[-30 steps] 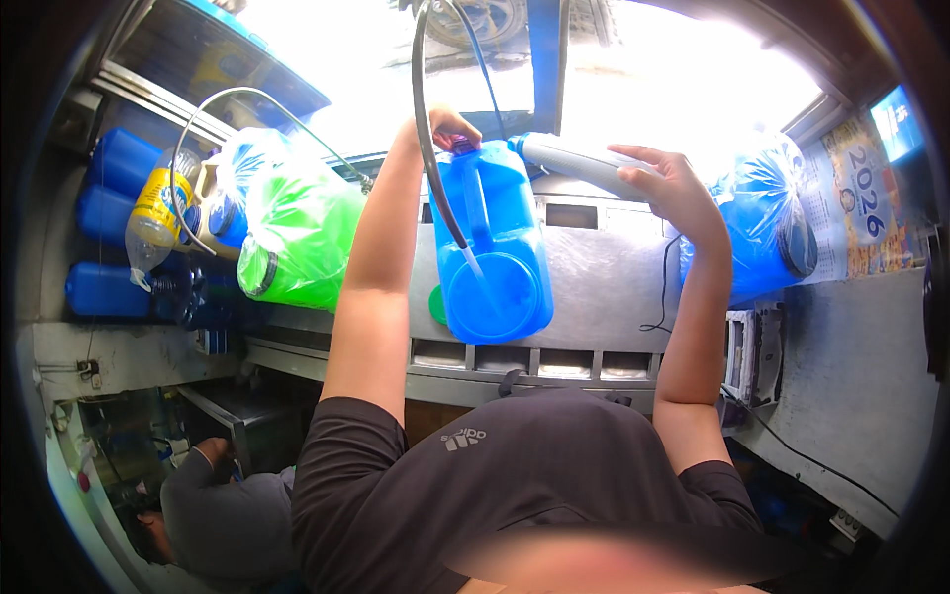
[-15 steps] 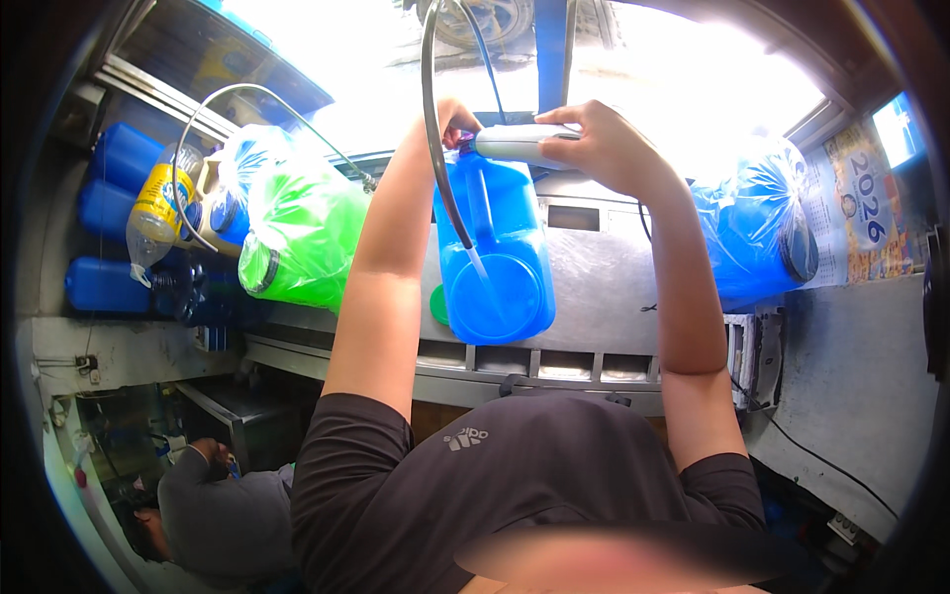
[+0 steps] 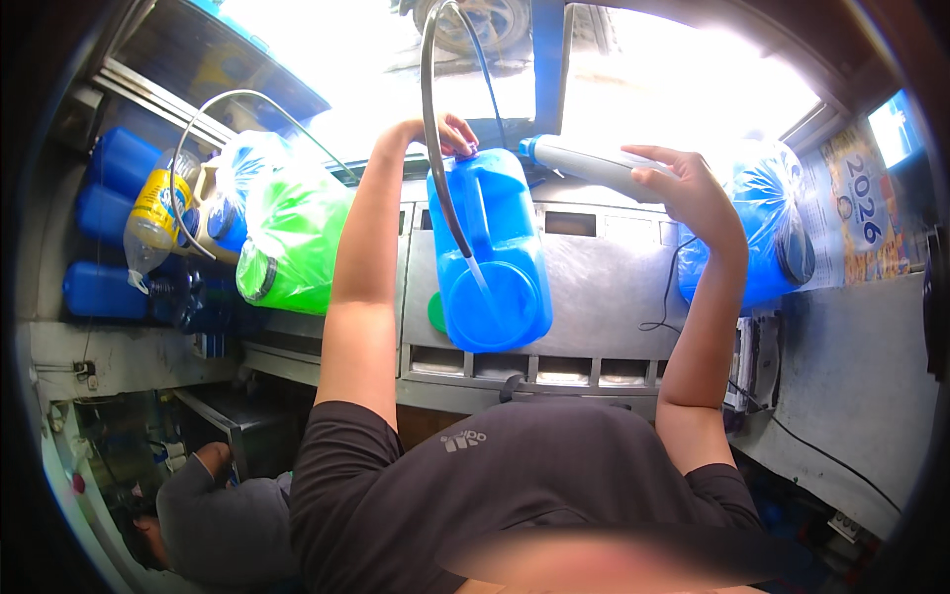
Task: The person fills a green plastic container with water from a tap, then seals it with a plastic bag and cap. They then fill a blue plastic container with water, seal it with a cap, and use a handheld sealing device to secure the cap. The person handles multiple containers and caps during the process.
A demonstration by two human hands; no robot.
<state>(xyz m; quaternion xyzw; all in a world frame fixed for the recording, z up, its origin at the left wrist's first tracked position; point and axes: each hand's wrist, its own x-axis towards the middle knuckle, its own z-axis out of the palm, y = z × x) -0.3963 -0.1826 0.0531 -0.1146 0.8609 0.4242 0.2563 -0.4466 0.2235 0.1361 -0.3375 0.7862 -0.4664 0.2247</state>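
Note:
A blue water container [image 3: 524, 233] with a moulded handle stands in front of me on the metal counter. At its far end, my left hand [image 3: 456, 137] pinches a small purple cap or fitting [image 3: 472, 151]. My right hand [image 3: 683, 188] grips a white tube-shaped hand tool [image 3: 594, 166] with a blue tip [image 3: 527, 148], held up to the right of the container. The tip is apart from the purple part. A grey hose [image 3: 435, 148] arches over the container, and a pale streak of water runs from its end into the round opening [image 3: 495, 302] at the near side.
Left stand a green container [image 3: 297, 233] in clear plastic, several blue containers [image 3: 104, 208] and a yellow-labelled bottle [image 3: 153, 213]. A bagged blue container [image 3: 727, 257] stands right on the metal counter [image 3: 604, 282]. A black cord [image 3: 668, 297] lies there. Another person [image 3: 223, 525] is at lower left.
My right hand has moved right with the white tool, drawing its tip away from the purple part. My left hand stays at that part, and the container has shifted slightly toward me.

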